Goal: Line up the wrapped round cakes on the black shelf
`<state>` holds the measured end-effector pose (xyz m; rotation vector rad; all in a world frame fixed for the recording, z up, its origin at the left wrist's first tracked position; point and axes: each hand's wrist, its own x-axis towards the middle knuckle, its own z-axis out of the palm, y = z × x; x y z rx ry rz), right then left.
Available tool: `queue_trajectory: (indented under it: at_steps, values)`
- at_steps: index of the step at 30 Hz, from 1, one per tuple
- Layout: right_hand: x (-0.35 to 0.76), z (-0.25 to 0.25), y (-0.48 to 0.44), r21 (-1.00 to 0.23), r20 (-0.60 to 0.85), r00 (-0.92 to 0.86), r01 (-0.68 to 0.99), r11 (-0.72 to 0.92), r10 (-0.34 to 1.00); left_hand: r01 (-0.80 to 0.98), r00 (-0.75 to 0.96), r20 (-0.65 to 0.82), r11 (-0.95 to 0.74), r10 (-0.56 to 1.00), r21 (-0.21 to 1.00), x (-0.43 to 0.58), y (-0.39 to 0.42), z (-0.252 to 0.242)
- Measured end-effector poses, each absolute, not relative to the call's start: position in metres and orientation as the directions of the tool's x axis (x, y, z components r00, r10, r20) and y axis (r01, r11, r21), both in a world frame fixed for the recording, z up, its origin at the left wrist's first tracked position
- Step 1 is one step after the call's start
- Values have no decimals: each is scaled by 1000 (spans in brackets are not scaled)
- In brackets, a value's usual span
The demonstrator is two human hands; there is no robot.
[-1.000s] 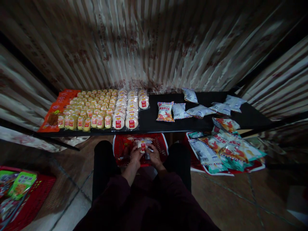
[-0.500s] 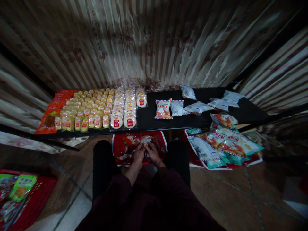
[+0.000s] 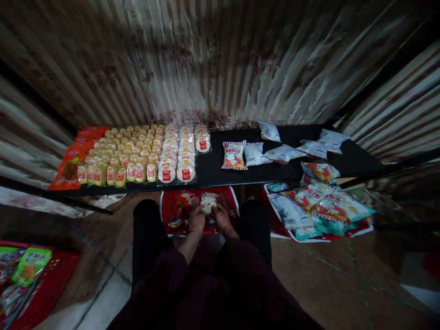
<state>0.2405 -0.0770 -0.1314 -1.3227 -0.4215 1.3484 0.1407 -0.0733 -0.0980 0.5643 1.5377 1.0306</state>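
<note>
Between my knees, my left hand [image 3: 197, 220] and my right hand [image 3: 222, 219] grip a pale wrapped cake [image 3: 208, 204] from its two sides. Its clear wrapper catches some light; its label cannot be made out. Both hands are over a red plastic basket [image 3: 234, 198], in which a few dim wrapped packs lie to the left of the held one. On the black shelf [image 3: 208, 172] above stand rows of similar round white cakes [image 3: 186, 172] in clear wrappers with red labels.
Small yellow wrapped cakes [image 3: 121, 177] and orange packets [image 3: 74, 156] fill the shelf's left. Blue-and-white snack bags [image 3: 234, 156] lie along its right. Larger snack bags [image 3: 326, 201] heap in another basket at right. A red basket [image 3: 63, 270] with packets sits at lower left.
My hands have moved apart slightly, and the pale wrapped cake now shows more fully between them. The goods on the shelf stay where they were.
</note>
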Motion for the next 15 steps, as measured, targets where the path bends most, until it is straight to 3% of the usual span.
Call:
queue_trajectory:
  at_steps: [15]
  values:
    - [241, -111, -86, -857, -418, 374, -465, -222, 828, -222, -214, -538, 496, 815, 840, 139, -70, -84]
